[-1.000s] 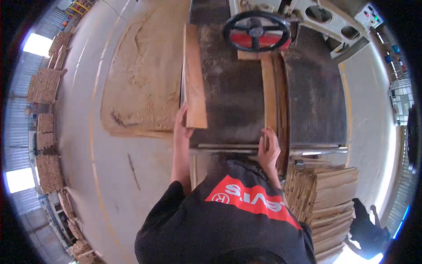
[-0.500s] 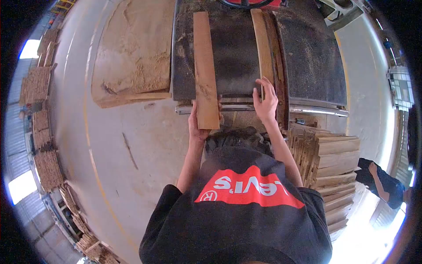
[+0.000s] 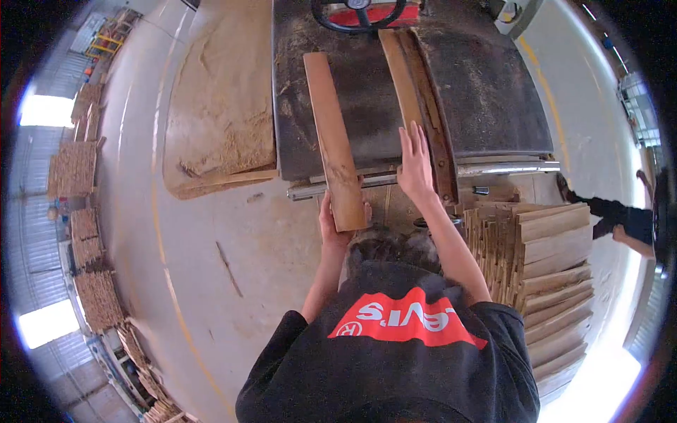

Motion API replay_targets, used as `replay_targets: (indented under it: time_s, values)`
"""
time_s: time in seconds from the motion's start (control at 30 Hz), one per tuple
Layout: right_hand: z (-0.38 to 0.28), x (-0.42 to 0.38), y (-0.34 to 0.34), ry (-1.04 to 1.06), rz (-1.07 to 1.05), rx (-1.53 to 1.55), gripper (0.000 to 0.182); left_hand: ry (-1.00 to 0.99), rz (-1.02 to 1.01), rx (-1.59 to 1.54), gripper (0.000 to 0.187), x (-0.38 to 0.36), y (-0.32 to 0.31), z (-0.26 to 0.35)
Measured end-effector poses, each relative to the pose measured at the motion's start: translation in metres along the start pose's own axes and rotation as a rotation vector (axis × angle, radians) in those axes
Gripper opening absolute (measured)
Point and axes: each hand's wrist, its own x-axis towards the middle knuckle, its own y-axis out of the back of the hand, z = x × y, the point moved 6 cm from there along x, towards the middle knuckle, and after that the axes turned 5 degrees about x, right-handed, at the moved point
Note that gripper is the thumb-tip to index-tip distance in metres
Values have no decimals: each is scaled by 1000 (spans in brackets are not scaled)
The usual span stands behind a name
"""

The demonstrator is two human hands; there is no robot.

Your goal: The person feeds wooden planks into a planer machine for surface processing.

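A reddish-brown board (image 3: 330, 134) lies lengthwise over the front edge of the dark machine table (image 3: 310, 151). My left hand (image 3: 336, 220) grips its near end, thumb on the left side and fingertips showing at the right side. A second, narrower board (image 3: 400, 77) lies along the rusty metal fence (image 3: 431, 106). My right hand (image 3: 416, 163) rests at the near end of this second board, its fingers stretched forward; whether the palm touches the wood is hard to tell.
A black handwheel (image 3: 358, 27) stands at the table's far edge. Stacked boards (image 3: 553, 268) are at the right, near a co-worker's dark sleeve (image 3: 627, 218). A dusty wooden sheet (image 3: 222, 106) lies left of the table. A metal rail (image 3: 508, 168) runs along the front.
The view has shifted. The left board now tilts, its far end leaning left. My right hand's fingers have straightened and lie against the right board. The co-worker at the right has moved.
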Motion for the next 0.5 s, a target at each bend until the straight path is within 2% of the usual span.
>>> replay_targets:
  time_s: [0.07,0.17,0.2,0.23,0.27,0.33,0.4,0.43,0.47,0.5]
  values:
    - [2,-3,-6,-4,-44,-149,94,-52,151,249,68,1,11,10]
    - [-7,-2,3,-68,-103,-67,96,-190,226,641,63,6,17,22]
    - [-7,-2,7,-100,-141,-45,97,-237,247,877,62,4,11,25]
    - [-9,-3,11,-9,19,-94,95,-285,263,1114,61,3,4,29]
    - [-1,-7,14,-104,20,56,92,-337,275,1347,60,4,-4,30]
    - [-4,-14,37,-288,16,353,88,-590,370,1760,70,7,-17,29]
    - [11,-25,51,-321,100,403,76,-1053,335,2162,77,2,-44,12]
    - [20,-30,60,-298,138,490,73,-911,367,2161,81,9,-44,5]
    - [27,-34,68,-273,176,576,71,-870,354,2161,84,15,-48,-3]
    - [36,-40,70,-359,195,773,65,-823,342,2162,87,20,-52,-10]
